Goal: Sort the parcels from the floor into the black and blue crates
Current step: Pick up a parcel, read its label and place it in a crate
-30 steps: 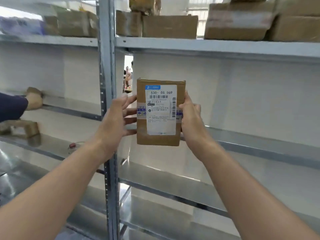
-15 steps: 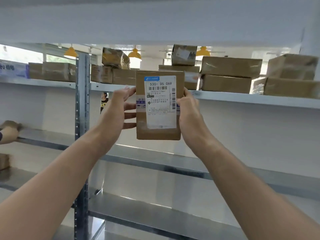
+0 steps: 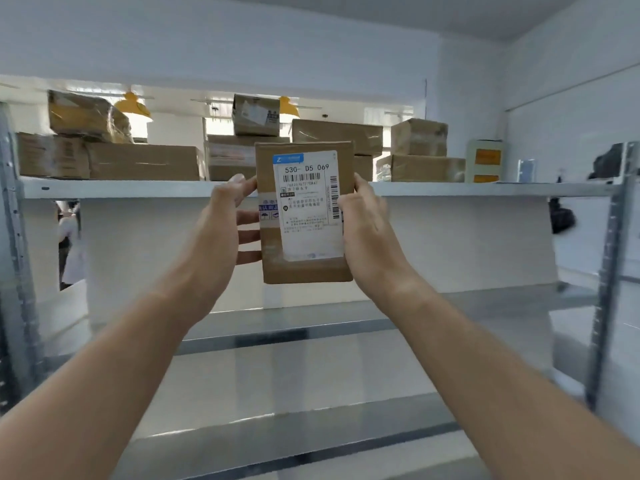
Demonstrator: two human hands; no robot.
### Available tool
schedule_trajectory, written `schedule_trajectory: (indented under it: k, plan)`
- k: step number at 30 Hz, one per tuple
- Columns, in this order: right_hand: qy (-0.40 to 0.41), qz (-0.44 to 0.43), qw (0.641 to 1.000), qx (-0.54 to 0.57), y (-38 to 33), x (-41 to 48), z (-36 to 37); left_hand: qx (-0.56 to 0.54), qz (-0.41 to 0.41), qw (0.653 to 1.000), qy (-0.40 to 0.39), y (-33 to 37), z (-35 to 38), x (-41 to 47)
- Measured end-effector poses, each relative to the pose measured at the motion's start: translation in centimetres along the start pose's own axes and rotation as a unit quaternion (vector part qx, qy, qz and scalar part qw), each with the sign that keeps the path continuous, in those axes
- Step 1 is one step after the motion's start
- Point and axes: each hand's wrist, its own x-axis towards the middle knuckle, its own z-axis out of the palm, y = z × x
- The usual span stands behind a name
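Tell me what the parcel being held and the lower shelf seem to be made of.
The parcel looks like brown cardboard, matte, with folded edges. Its label reads as white paper, slightly glossy, perhaps under clear tape. The lower shelf seems bare sheet metal, likely galvanised steel: grey, with streaky reflections.

We are raising the parcel [image 3: 304, 216]: its top edge is now standing above the lip of the top shelf [image 3: 121, 189], having been wholly below it a second ago.
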Motion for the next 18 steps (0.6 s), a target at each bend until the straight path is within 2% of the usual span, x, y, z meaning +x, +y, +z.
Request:
schedule_trajectory:
  k: [3, 8, 12, 18]
  plan:
    - [0.059, -0.001, 0.996, -0.064, -0.4, -2.5, -1.7, -0.020, 0.001, 0.997, -0.069, -0.6, 2.0, -0.5]
    - [0.122, 0.038, 0.979, -0.157, -1.4, -6.9, -5.2, -0.073, -0.012, 0.987, -0.141, -1.3, 5.9, -2.3]
    - [0.182, 0.051, 0.959, -0.210, -2.0, -10.1, -8.7, -0.110, -0.023, 0.976, -0.189, -1.3, 9.3, -4.4]
    - [0.226, 0.089, 0.939, -0.243, -3.0, -15.3, -13.8, -0.123, -0.039, 0.958, -0.256, -1.1, 14.7, -8.7]
